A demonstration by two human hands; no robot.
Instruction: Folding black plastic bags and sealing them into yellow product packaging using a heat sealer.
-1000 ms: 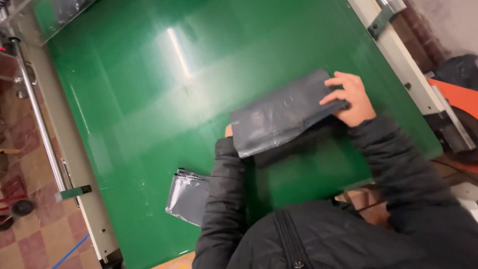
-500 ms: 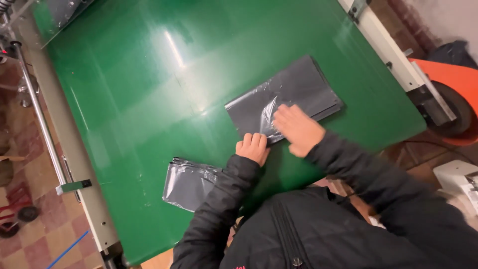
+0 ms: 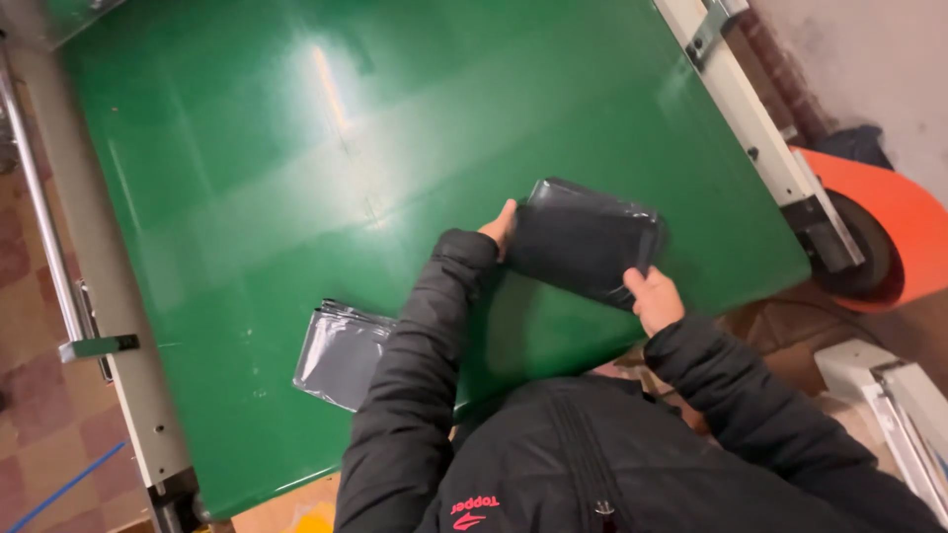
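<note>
A: Grip first?

B: Both hands on the dark grey folded plastic bag point(image 3: 583, 247). Right hand point(image 3: 656, 299) clamps its near right corner, thumb on top, fingers under. Left hand point(image 3: 501, 227) is pressed to the bag's left edge, fingers mostly hidden behind it, so can't say for sure if it's pinching or just bracing. Looks like a hold from both sides.

A: Where's the bag sitting?

B: On the green table point(image 3: 276, 178), near the front edge, right of centre, just in front of the person's chest.

A: What changed vs a moment ago?

B: Half a sec back the bag lay longer and flatter, both hands pressing down on top of it. Now it's a shorter, thicker packet w/ hands moved out to its ends. A sec back it was longer still, held up off the surface. So, my read: a fold got made and pressed, and the packet's now being squared up or lifted.

A: Arm pose?

B: Both arms in black puffer sleeves, elbows bent, forearms reaching fwd and converging on the bag. Left forearm crosses over the table front; right wrist cocked inward.

A: Anything else around?

B: Stack of grey bags point(image 3: 341, 350) lies flat by the left elbow, apart from the held one. Orange wheel guard point(image 3: 889, 227) off the table's right end, metal rail point(image 3: 49, 247) along the left.
</note>
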